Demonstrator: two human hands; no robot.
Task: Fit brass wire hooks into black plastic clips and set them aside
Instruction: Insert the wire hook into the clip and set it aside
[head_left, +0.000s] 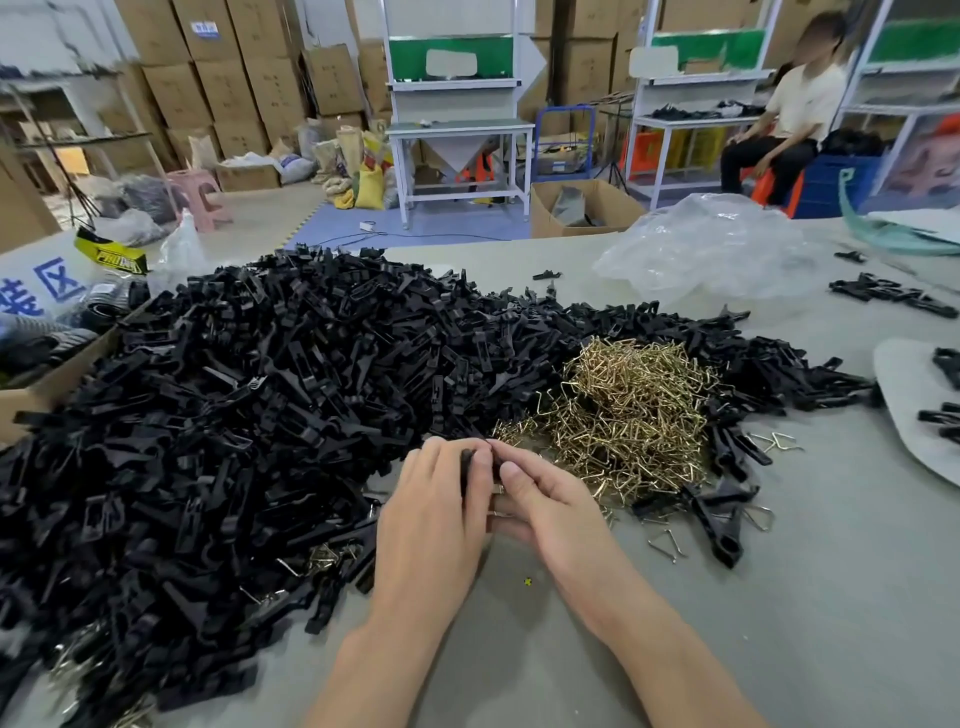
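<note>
A huge heap of black plastic clips (270, 395) covers the left and middle of the grey table. A tangled mound of brass wire hooks (628, 410) lies to its right. My left hand (431, 514) and my right hand (540, 504) meet in front of the two piles. Between the fingertips sits one black clip (466, 465), gripped by both hands; a bit of brass wire (500, 488) shows under my right thumb. Most of the clip is hidden by fingers.
Loose hooks and clips (722, 525) lie scattered right of my hands. A clear plastic bag (711, 249) sits at the back right, a cardboard box (57, 374) at the left edge. A person sits on a stool far right.
</note>
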